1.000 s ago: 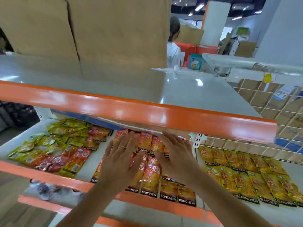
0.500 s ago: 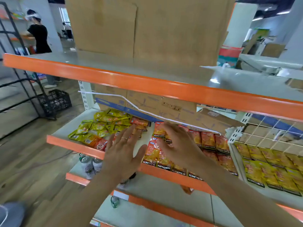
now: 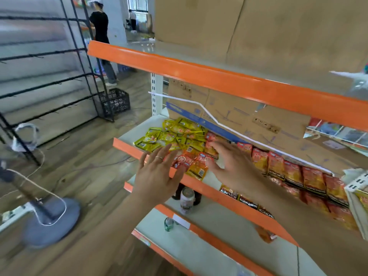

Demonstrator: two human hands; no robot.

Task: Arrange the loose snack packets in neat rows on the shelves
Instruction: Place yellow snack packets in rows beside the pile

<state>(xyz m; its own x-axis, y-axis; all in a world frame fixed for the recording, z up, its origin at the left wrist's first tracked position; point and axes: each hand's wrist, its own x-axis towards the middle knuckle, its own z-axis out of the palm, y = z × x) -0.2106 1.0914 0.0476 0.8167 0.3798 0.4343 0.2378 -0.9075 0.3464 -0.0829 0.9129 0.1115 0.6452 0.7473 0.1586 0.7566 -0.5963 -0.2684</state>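
loose packets (image 3: 177,136) left on shelf (image 3: 127,143), rows (image 3: 294,172) right.

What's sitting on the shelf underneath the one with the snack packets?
A pale can stands near the front, with dark containers close beside it, too shadowed to identify. The packet shelf above hides the back, and the right forearm hides the right side.

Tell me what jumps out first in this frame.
The left hand and right hand hover open over a loose pile of yellow and red packets at the shelf's left end. Right of it, red packets lie in neat rows. Orange shelf edges frame it all.
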